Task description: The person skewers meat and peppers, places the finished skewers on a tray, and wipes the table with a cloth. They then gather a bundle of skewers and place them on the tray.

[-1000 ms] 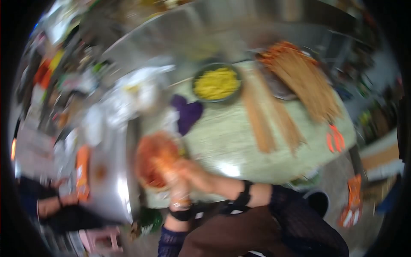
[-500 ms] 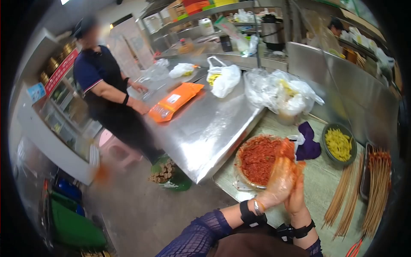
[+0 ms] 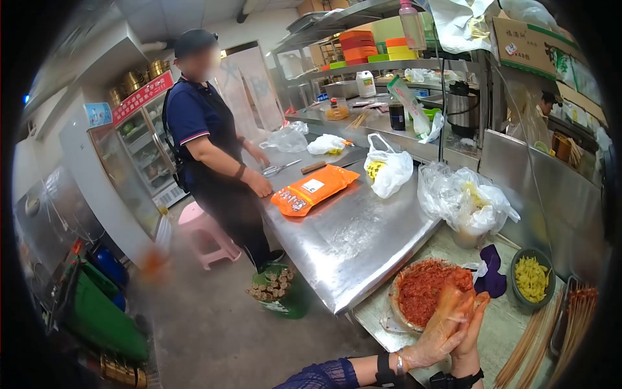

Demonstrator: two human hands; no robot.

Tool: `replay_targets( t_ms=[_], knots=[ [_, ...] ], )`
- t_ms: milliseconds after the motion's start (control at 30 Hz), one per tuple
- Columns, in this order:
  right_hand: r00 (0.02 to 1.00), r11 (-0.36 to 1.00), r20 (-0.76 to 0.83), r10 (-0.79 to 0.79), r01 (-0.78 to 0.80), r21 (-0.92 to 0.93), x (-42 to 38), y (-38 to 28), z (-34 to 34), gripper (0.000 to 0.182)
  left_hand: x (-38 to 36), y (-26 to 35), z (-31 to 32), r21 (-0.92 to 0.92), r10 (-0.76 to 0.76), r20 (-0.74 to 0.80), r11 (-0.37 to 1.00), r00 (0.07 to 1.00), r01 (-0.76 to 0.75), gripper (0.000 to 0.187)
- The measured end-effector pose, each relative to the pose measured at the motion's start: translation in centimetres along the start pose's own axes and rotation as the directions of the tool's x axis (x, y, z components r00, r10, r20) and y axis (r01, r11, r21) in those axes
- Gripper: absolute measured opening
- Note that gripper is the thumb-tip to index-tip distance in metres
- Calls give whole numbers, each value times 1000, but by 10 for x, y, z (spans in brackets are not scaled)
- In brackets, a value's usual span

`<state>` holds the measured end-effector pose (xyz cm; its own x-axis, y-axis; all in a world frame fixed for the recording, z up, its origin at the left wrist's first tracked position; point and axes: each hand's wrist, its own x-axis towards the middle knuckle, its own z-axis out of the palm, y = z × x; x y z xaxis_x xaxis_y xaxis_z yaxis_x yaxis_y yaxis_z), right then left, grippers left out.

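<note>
My left hand [image 3: 442, 328], in a clear glove stained red-orange, presses palm to palm against my right hand [image 3: 472, 330]. Both have their fingers together, pointing up over the right edge of a bowl [image 3: 393, 299] of red minced mixture [image 3: 421, 288]. Anything between the palms is hidden. Right of the bowl lies a dark purple cloth [image 3: 492, 275], and beyond it stands a dark green bowl [image 3: 546, 257] of yellow-green pieces [image 3: 531, 279]. Thin wooden sticks [image 3: 532, 340] lie at the right, beside a tray of sticks with red-coated ends [image 3: 582, 305].
A co-worker [image 3: 210, 136] stands across the steel table [image 3: 363, 243], one hand near an orange packet [image 3: 314, 190]. Plastic bags [image 3: 463, 194] sit by the metal panel. On the floor are a pink stool [image 3: 207, 230], a green container of sticks [image 3: 291, 305] and a green bin [image 3: 103, 318].
The camera view has swung up and left, so the table and bowls appear lower and further right. My hands remain pressed together beside the red mixture.
</note>
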<state>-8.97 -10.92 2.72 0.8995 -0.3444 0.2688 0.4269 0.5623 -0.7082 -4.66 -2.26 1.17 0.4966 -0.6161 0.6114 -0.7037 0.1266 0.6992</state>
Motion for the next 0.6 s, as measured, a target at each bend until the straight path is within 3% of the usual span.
replay_targets(
  t_ms=[100, 167, 233, 367, 433, 467, 500, 567, 600],
  knots=[
    [996, 997, 42, 74, -73, -22, -20, 15, 4, 72, 21, 1, -29, 17, 18, 10, 1000, 1000, -18, 69],
    [995, 985, 70, 67, -55, -162, -33, 15, 5, 77, 41, 1, -56, 11, 14, 35, 1000, 999, -15, 68],
    [983, 965, 133, 129, -93, -246, -42, -1, -1, 80, 53, -7, -82, 132, -15, 164, 991, 986, -7, 70],
    [988, 958, -115, 107, -133, -252, -46, -21, -10, 74, 69, -10, -117, 309, 244, 368, 878, 897, -366, 66],
    [981, 948, -141, 132, -166, -270, -52, -25, -13, 71, 57, -21, -125, 272, 185, 470, 900, 863, -341, 62],
    [979, 945, -144, 142, -178, -276, -54, -24, -14, 70, 44, -26, -127, 303, 20, 512, 931, 859, -203, 59],
    [972, 936, -165, 170, -211, -280, -58, -22, -15, 69, 36, -28, -129, 400, -107, 565, 903, 818, -158, 57],
    [961, 925, -199, 192, -245, -291, -61, -18, -16, 69, 28, -27, -128, 595, -430, 623, 803, 654, -39, 52],
    [953, 910, -215, 212, -273, -312, -62, -18, -15, 69, 19, -31, -129, 554, -373, 581, 832, 724, -16, 49]
  ],
)
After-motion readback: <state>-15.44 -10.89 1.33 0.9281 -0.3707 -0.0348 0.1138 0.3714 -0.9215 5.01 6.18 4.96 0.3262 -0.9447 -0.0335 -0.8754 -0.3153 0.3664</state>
